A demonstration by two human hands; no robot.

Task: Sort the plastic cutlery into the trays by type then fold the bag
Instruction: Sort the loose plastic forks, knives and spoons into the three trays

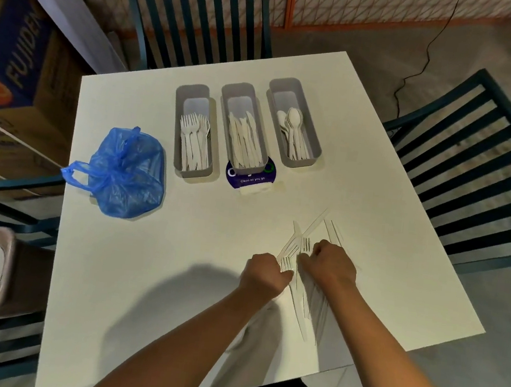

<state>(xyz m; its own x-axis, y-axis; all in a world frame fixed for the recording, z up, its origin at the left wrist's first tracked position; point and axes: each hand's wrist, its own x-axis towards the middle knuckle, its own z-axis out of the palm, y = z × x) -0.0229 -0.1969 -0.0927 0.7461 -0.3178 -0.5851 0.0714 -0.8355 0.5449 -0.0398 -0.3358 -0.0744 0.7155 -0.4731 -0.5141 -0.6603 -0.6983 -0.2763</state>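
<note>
Cutlery (301,281) not yet sorted lies in a loose white heap on the table (144,260), near its front edge and directly under your two hands. Your left hand (265,275) has its fingers curled onto the left side of the heap, apparently pinching a fork by the tines, though white plastic on a white top makes the exact piece hard to confirm. Your right hand (332,265) is curled over the right side of the same heap, gripping several pieces. The hands sit just beside each other, so neither is meaningfully nearer.

The pieces are thin, pale and overlapping. Their long axes run mostly away from you, handles trailing back toward the table edge between your forearms, a few stems fanning out beyond your right hand. Fork tines show between the two hands.

Farther off, three grey trays stand side by side, long axes also pointing away from you: the fork tray (196,132) on the left, the knife tray (244,128) in the middle, the spoon tray (294,123) on the right. All are part filled. The trays lie ahead and somewhat left of your grip, well apart from it.

Left of the trays, the blue bag (125,175) sits crumpled and unfolded. Sorting appears largely done; folding remains.
</note>
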